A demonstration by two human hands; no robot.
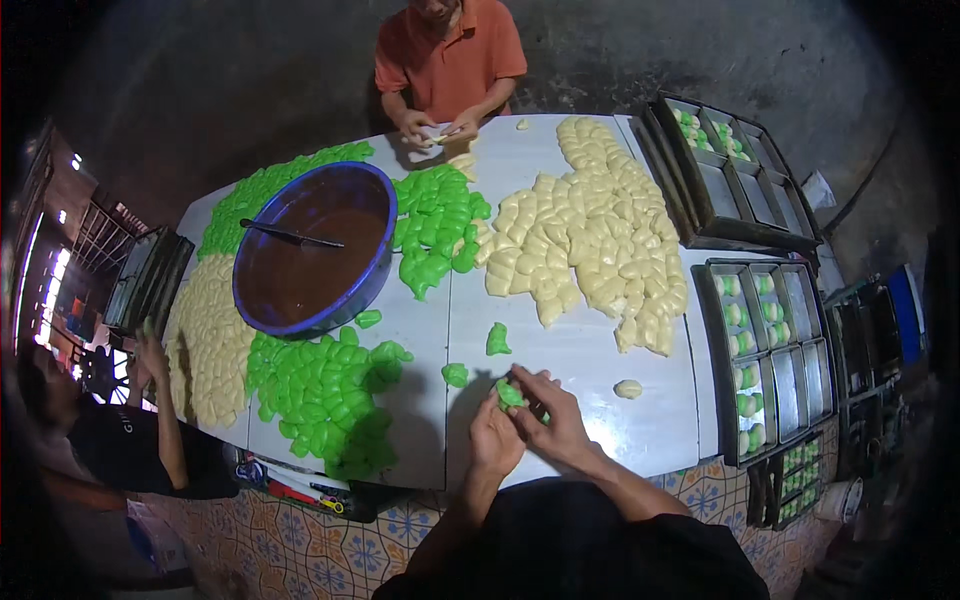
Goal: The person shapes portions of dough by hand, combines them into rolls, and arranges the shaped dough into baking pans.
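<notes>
Above the table's near edge, my left hand (495, 436) and my right hand (552, 415) meet around a small piece of green dough (509, 392). Fingers of both hands press on it, and part of it is hidden behind them. Just beyond, two loose green dough pieces (498, 339) rest on the white tabletop (420, 330). A single cream dough piece (628, 389) sits to the right of my right hand. Farther off spreads a wide mass of cream dough pieces (600, 220), and a green dough cluster (325, 390) lies to the left.
A blue basin (377, 285) of brown filling, with a spatula (290, 235) in it, stands at left. Sectioned metal trays (790, 385), partly filled with green and cream dough, line the right side. One person (450, 60) works opposite; another (120, 440) is at left.
</notes>
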